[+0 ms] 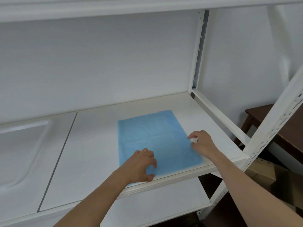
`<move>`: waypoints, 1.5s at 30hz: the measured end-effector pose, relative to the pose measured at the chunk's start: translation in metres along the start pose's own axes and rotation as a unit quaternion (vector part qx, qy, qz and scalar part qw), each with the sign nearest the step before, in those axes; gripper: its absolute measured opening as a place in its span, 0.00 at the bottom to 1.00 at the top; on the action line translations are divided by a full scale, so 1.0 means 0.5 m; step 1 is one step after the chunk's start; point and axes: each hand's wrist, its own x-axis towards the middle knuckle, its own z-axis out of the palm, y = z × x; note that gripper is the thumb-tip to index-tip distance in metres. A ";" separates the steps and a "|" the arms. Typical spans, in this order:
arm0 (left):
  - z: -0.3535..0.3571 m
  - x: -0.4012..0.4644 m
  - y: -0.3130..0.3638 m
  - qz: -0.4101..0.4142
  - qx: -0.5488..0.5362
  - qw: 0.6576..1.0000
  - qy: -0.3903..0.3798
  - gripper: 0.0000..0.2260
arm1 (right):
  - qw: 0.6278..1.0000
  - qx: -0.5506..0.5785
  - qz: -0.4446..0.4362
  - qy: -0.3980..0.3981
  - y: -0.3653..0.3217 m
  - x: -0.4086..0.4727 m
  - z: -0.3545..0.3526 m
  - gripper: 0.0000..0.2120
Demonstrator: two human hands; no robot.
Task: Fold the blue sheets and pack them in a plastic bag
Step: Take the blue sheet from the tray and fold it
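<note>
One blue sheet (157, 141) lies flat on the white shelf board (98, 145), reaching almost to its front edge. My left hand (141, 166) is over the sheet's near left part. Its fingers are curled, and a gap shows between thumb and forefinger at the near edge. My right hand (202, 144) is at the sheet's right edge, fingers bent, with thumb and forefinger apart on either side of that edge. No part of the sheet is lifted. A clear, glossy flat thing (23, 153) on the shelf's far left may be the plastic bag.
A seam (57, 161) splits the shelf board left of the sheet. White perforated rack posts (199, 49) (272, 128) stand at the right. Beyond them are a dark wooden table (262, 115) and cardboard boxes (262, 174) on the floor. Another shelf (98, 9) runs overhead.
</note>
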 end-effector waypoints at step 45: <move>-0.013 -0.101 -0.157 -0.250 -0.299 0.916 0.097 0.13 | 0.988 0.088 -0.055 -0.114 -0.054 0.008 -0.047 0.07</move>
